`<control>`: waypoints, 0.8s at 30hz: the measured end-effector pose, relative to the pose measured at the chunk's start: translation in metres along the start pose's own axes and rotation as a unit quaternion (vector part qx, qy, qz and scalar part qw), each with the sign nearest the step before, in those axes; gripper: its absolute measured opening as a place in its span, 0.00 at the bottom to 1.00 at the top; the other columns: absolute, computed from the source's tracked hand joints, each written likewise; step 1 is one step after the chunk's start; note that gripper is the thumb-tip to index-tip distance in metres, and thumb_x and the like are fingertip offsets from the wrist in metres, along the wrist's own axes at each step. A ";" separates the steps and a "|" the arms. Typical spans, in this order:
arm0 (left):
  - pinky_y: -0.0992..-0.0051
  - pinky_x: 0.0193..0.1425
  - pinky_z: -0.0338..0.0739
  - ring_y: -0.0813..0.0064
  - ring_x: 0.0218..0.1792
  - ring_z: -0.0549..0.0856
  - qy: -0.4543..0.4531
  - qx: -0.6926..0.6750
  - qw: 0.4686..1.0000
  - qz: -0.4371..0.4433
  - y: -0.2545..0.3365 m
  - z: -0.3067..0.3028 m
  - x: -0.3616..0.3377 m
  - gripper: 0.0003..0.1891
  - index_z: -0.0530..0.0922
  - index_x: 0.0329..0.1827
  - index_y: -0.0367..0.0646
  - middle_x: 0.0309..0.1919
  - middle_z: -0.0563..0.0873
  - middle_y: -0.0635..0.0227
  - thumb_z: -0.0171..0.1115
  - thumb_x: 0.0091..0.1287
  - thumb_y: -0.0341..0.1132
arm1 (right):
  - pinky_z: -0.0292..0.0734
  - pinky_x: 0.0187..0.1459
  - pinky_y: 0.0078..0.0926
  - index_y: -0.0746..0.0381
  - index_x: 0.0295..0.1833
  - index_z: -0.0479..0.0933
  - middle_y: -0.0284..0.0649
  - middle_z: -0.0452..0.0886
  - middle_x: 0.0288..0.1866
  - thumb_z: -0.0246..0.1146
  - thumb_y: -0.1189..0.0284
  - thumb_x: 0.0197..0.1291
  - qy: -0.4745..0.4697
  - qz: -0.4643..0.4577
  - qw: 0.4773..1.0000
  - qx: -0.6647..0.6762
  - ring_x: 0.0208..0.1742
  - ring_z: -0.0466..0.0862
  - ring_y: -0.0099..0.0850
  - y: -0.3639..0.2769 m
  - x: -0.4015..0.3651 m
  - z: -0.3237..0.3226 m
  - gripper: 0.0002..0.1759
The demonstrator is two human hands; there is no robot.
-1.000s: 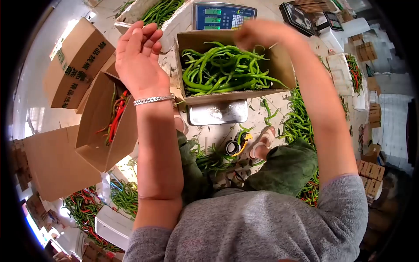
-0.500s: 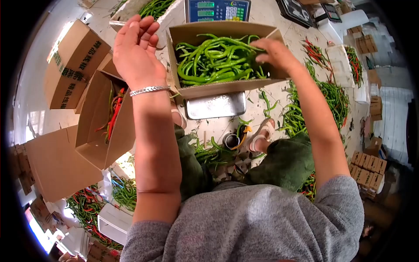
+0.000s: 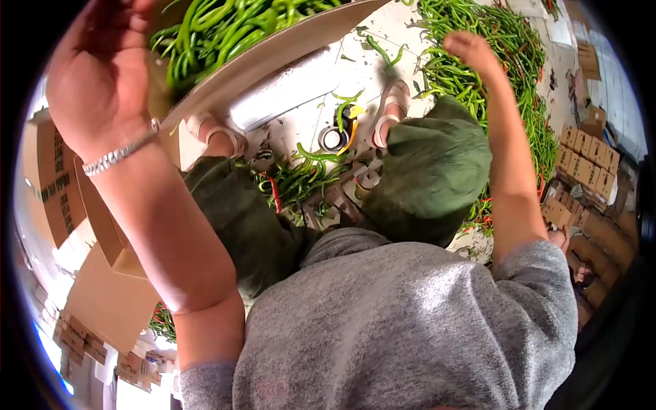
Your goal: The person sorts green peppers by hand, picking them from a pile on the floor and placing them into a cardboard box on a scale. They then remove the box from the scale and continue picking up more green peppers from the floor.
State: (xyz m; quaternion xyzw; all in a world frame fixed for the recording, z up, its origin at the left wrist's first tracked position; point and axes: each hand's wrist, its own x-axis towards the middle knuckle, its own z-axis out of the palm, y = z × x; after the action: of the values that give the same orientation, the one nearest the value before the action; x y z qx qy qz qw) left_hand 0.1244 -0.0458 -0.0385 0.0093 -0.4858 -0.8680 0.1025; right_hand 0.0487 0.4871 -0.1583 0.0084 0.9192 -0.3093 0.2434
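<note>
My left hand is raised at the upper left, palm towards me, with a silver bracelet at the wrist. It holds nothing, and its fingertips run out of view at the top. Beside it is a cardboard box of long green chili peppers, partly cut off by the frame. My right hand is at the left part of a big floor pile of green chili peppers, mixed with some red ones. Its fingers are blurred, so any pepper in them cannot be made out.
A shiny metal tray lies under the box's near side. Between my feet are a roll of tape and loose chili peppers. Open cardboard boxes stand at left; small stacked boxes are at right.
My right hand has left the box and moved right to the floor pile. The view has turned down and right, so the scale is out of sight. My left hand stays raised by the box.
</note>
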 end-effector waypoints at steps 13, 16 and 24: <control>0.79 0.40 0.73 0.76 0.37 0.81 -0.290 0.415 0.781 -0.366 -0.111 0.147 -0.047 0.13 0.76 0.49 0.36 0.34 0.84 0.65 0.55 0.63 0.28 | 0.73 0.49 0.38 0.60 0.52 0.73 0.42 0.77 0.48 0.64 0.77 0.45 -0.161 -0.307 0.925 -0.157 0.52 0.75 0.43 0.109 0.027 0.209 0.24; 0.72 0.47 0.75 0.66 0.42 0.83 -0.427 0.503 0.667 -0.346 -0.128 0.147 -0.045 0.16 0.74 0.52 0.33 0.38 0.84 0.56 0.53 0.59 0.23 | 0.70 0.47 0.35 0.60 0.41 0.71 0.38 0.73 0.37 0.58 0.72 0.50 -0.127 -0.493 0.829 -0.230 0.44 0.73 0.37 0.116 0.054 0.251 0.11; 0.70 0.50 0.74 0.59 0.43 0.82 -0.483 0.454 0.650 -0.371 -0.172 0.156 -0.047 0.19 0.74 0.54 0.33 0.41 0.83 0.54 0.56 0.59 0.27 | 0.75 0.36 0.34 0.61 0.44 0.68 0.41 0.78 0.35 0.49 0.71 0.61 -0.191 -0.232 0.928 -0.219 0.35 0.80 0.35 0.133 0.063 0.265 0.07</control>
State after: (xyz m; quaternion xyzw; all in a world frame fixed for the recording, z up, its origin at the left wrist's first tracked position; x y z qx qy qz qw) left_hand 0.1231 0.1818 -0.1051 -0.1861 -0.7559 -0.3867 -0.4944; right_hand 0.1325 0.4345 -0.4444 -0.3178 0.8765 -0.1444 0.3316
